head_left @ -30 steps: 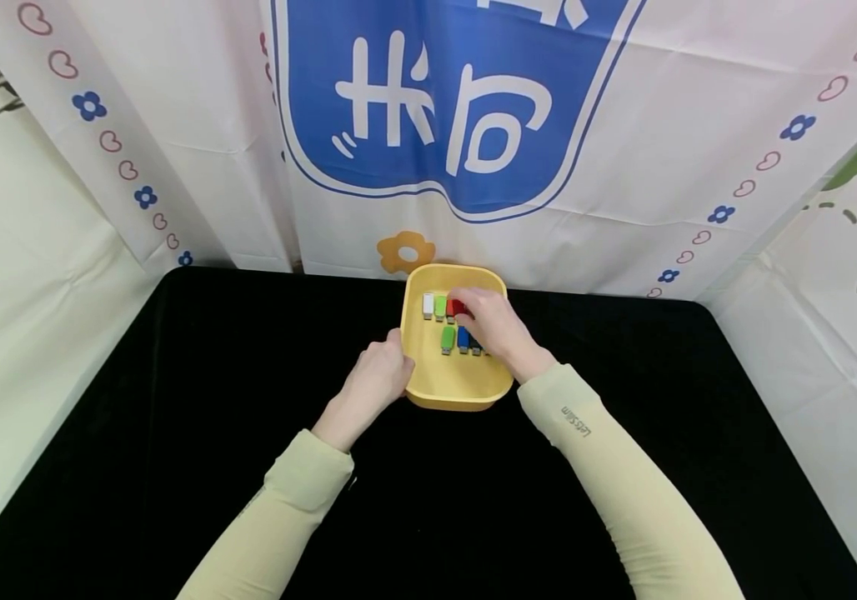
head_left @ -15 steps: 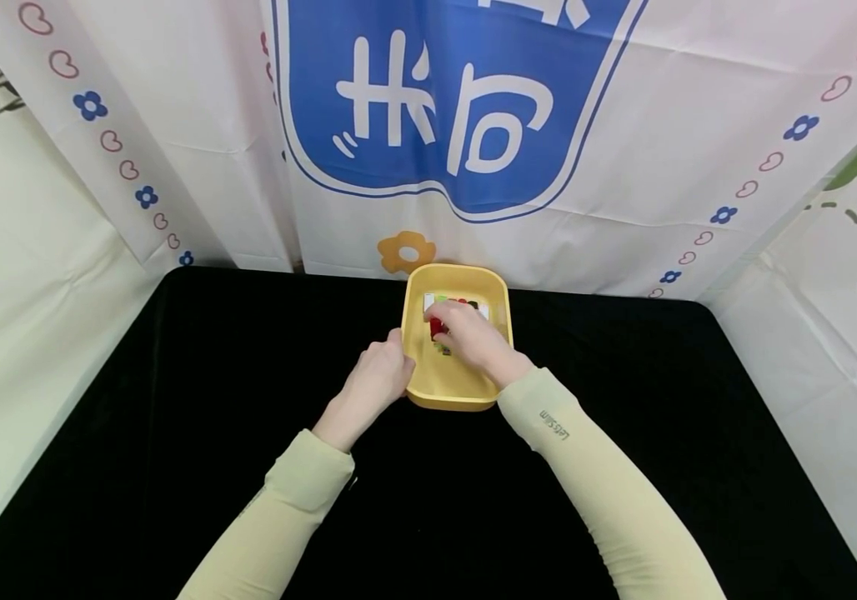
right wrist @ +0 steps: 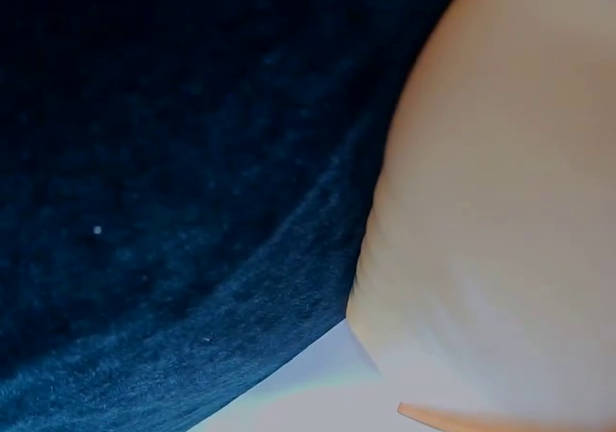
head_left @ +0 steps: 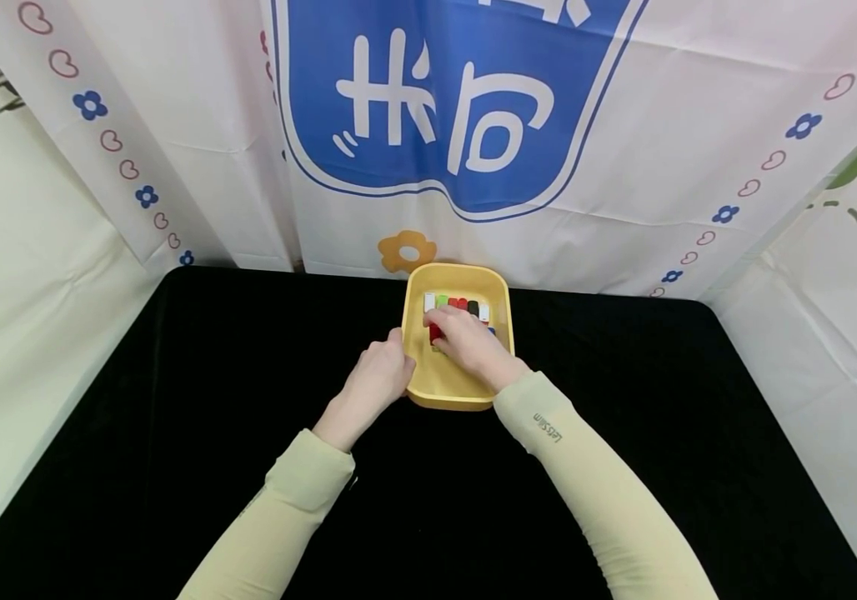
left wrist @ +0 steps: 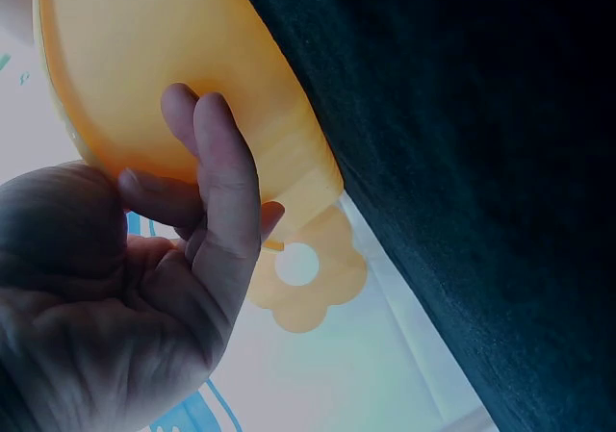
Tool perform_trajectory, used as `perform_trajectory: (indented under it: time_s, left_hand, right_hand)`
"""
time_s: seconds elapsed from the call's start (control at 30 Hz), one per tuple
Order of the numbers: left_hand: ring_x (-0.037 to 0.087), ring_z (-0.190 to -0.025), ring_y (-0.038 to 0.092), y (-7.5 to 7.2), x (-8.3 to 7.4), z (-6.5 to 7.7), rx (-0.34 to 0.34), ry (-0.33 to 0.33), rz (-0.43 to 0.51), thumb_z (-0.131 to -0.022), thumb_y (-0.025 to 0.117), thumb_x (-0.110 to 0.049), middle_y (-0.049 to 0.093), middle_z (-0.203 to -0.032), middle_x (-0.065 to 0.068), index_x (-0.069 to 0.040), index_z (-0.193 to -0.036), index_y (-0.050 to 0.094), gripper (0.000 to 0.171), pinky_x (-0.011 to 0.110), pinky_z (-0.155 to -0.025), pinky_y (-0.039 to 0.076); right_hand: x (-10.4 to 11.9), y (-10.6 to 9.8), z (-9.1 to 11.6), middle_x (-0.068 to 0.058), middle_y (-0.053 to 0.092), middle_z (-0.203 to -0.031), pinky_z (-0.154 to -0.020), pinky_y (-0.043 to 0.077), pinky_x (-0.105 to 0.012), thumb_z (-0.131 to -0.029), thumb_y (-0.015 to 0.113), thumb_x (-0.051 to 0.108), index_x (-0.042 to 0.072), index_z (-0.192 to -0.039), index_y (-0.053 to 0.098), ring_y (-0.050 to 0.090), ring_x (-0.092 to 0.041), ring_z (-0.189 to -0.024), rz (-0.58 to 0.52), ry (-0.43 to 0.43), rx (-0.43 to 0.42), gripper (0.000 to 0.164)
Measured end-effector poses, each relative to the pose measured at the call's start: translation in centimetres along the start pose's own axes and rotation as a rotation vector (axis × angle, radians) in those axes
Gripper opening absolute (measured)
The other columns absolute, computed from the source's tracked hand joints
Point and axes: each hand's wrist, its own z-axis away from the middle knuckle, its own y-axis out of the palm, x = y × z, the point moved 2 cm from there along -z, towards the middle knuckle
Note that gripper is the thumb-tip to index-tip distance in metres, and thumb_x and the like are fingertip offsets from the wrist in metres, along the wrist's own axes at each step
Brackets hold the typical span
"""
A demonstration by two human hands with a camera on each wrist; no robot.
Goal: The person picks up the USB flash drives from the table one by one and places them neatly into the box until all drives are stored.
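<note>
A yellow tray [head_left: 445, 385] stands near the back edge of the table. My left hand [head_left: 379, 368] grips its left side; in the left wrist view the fingertips [left wrist: 214, 114] lie against its outer wall. Over the tray's floor my right hand [head_left: 469, 340] pinches a red USB stick [head_left: 434, 333] at the left end of the front row. Behind it runs a row of USB sticks: a white one [head_left: 429, 302], a green one [head_left: 441, 299], red ones, a black one [head_left: 473, 307] and another white one [head_left: 484, 312]. The hand hides most of the front row.
Black cloth [head_left: 248, 375] covers the table around the tray. Right behind the tray hangs a white curtain [head_left: 586, 242] with a blue printed shape [head_left: 443, 158] and an orange flower [head_left: 407, 251].
My right hand has moved left and toward me, from the back row to the left end of the front row, bringing the red USB stick with it. My left hand keeps its place.
</note>
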Motion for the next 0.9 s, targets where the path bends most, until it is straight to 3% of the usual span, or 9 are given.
perform_trajectory:
  time_s: [0.23, 0.47, 0.9]
  left_hand:
    - [0.020, -0.051, 0.057, 0.09, 0.10, -0.11, 0.009, -0.002, 0.000, -0.100, 0.050, -0.013, 0.059, -0.072, 0.011, 0.002, -0.123, 0.050, 0.028, 0.026, -0.042, 0.041]
    - [0.020, -0.051, 0.057, 0.10, 0.07, -0.12, 0.006, 0.005, 0.001, -0.099, 0.049, -0.013, 0.059, -0.071, 0.010, 0.002, -0.121, 0.051, 0.026, 0.025, -0.042, 0.041]
    - [0.019, -0.050, 0.058, 0.23, 0.20, -0.22, 0.029, -0.016, 0.015, -0.101, 0.049, -0.013, 0.060, -0.073, 0.010, 0.002, -0.132, 0.047, 0.035, 0.024, -0.041, 0.041]
  right_hand:
    - [-0.21, 0.41, 0.08, -0.008, 0.065, -0.119, -0.094, 0.055, -0.036, -0.089, 0.074, 0.006, 0.008, -0.124, 0.063, 0.064, -0.023, -0.104, 0.056, -0.005, -0.010, 0.036]
    - [-0.29, 0.56, 0.07, -0.011, 0.065, -0.123, -0.103, 0.050, -0.040, -0.088, 0.075, 0.008, 0.005, -0.126, 0.061, 0.063, -0.026, -0.115, 0.128, -0.039, -0.014, 0.041]
    - [-0.39, 0.67, 0.01, -0.013, 0.063, -0.133, -0.112, 0.043, -0.043, -0.091, 0.074, 0.021, 0.004, -0.136, 0.058, 0.056, -0.030, -0.123, 0.238, -0.016, 0.020, 0.051]
